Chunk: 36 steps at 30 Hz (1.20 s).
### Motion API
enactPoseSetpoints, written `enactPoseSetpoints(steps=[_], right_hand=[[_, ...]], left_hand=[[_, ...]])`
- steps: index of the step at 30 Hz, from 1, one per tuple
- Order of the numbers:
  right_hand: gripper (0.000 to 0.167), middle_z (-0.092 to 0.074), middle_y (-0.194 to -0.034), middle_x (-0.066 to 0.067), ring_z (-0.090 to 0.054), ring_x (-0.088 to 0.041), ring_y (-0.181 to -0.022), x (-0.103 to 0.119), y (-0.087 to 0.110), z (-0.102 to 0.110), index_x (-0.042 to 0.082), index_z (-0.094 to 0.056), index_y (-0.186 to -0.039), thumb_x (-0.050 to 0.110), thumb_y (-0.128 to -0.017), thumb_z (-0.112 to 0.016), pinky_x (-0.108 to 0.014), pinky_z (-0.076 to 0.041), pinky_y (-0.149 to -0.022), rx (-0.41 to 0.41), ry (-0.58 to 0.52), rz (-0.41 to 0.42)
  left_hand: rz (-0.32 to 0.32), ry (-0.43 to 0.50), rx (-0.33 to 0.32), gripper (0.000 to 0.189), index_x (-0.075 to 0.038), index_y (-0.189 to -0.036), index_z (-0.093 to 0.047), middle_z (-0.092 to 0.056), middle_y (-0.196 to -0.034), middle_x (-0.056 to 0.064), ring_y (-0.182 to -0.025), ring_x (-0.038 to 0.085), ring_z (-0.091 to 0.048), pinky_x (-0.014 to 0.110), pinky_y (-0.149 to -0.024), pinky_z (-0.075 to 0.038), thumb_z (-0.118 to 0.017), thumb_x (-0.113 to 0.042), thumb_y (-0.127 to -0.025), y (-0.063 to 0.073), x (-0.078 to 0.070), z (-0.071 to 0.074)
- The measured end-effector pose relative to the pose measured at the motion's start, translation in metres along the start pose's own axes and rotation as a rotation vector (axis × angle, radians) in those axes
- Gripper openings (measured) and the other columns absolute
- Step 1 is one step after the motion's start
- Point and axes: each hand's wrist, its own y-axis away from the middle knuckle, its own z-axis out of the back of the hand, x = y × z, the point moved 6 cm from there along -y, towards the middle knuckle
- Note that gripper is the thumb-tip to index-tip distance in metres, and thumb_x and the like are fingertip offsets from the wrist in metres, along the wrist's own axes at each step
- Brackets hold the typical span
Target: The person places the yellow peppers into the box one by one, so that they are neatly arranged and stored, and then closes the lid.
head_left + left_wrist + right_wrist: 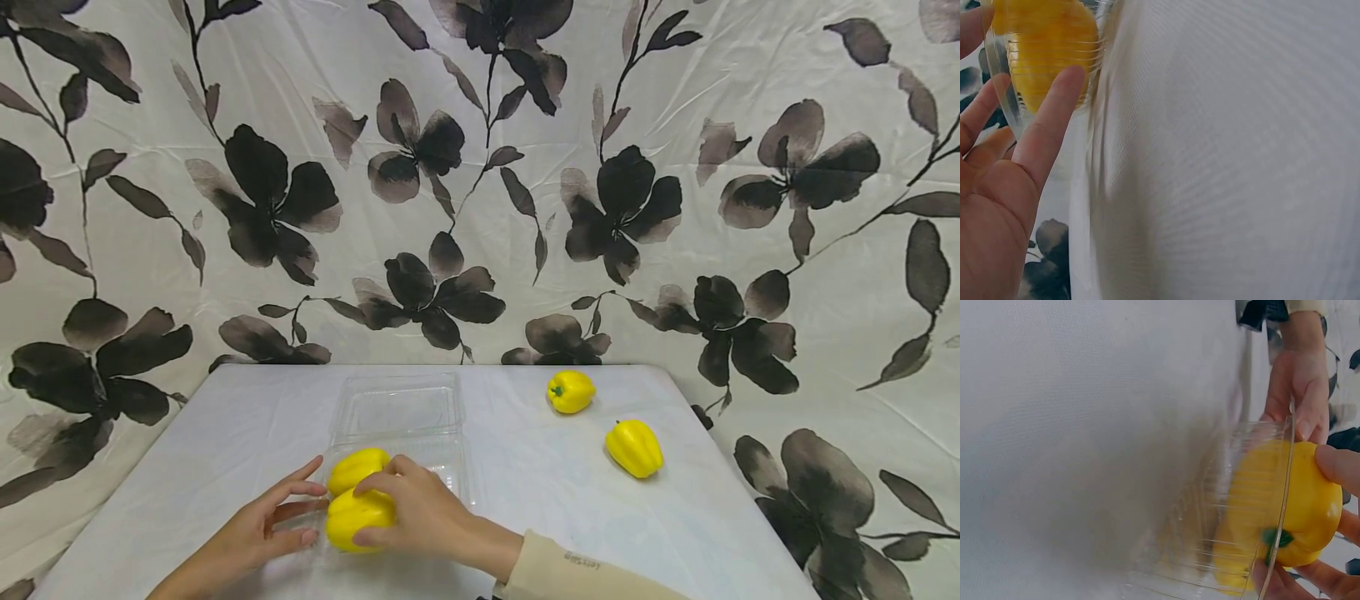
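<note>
A clear plastic clamshell container (450, 454) lies open on the table, its lid (397, 406) folded back toward the far edge. Two yellow bell peppers are in its left part: one farther back (352, 468), one nearer (348, 521). My right hand (435, 512) grips the nearer bell pepper from above, fingers and thumb curled round it. In the right wrist view that pepper (1310, 500) shows a green stem behind the container's ribbed wall. My left hand (262, 529) is at the container's left side, fingers extended; in the left wrist view a finger (1050, 125) lies against the ribbed wall.
Two more yellow bell peppers lie at the right of the table, one near the back edge (572, 392) and one closer (634, 448). A white cloth (540, 517) covers the table. Behind it hangs a floral curtain (525, 233).
</note>
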Motion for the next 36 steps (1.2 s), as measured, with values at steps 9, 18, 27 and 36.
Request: enactPoseSetpoints(steps=[9,18,27,36], right_hand=[[0.045,-0.06,-0.113,0.006,-0.051,0.0,-0.09,0.004,-0.002,-0.007,0.026,-0.075,-0.128,0.048,-0.089,-0.085,-0.012,-0.044,-0.078,-0.037,0.037,0.046],[0.046,-0.059,-0.113,0.008,-0.053,0.0,-0.089,0.006,-0.003,-0.011,0.029,-0.075,-0.128,0.05,-0.088,-0.085,-0.013,-0.045,-0.078,-0.039,0.052,0.041],[0.049,-0.056,-0.11,0.008,-0.051,0.0,-0.088,0.006,-0.004,-0.016,0.03,-0.075,-0.127,0.053,-0.086,-0.087,-0.012,-0.043,-0.077,-0.048,0.071,0.039],[0.048,-0.054,-0.114,0.006,-0.05,-0.001,-0.088,0.004,-0.002,-0.018,0.029,-0.074,-0.131,0.052,-0.09,-0.083,-0.012,-0.043,-0.078,-0.029,0.067,0.058]], left_hand=[[0.017,0.006,0.004,0.045,-0.013,-0.141,-0.056,-0.012,-0.178,0.019,-0.139,0.048,-0.054,0.038,-0.102,-0.06,-0.074,-0.022,-0.101,0.0,0.002,0.0],[0.007,0.023,0.012,0.044,-0.014,-0.141,-0.055,-0.011,-0.178,0.017,-0.138,0.045,-0.055,0.025,-0.1,-0.058,-0.074,-0.019,-0.101,0.002,0.002,-0.001],[0.012,0.018,0.008,0.044,-0.012,-0.14,-0.055,-0.011,-0.178,0.019,-0.138,0.05,-0.054,0.036,-0.101,-0.06,-0.074,-0.02,-0.101,0.002,0.001,-0.001],[0.017,0.002,0.009,0.045,-0.011,-0.14,-0.056,-0.012,-0.177,0.02,-0.138,0.051,-0.054,0.038,-0.103,-0.059,-0.075,-0.021,-0.101,0.001,-0.002,-0.002]])
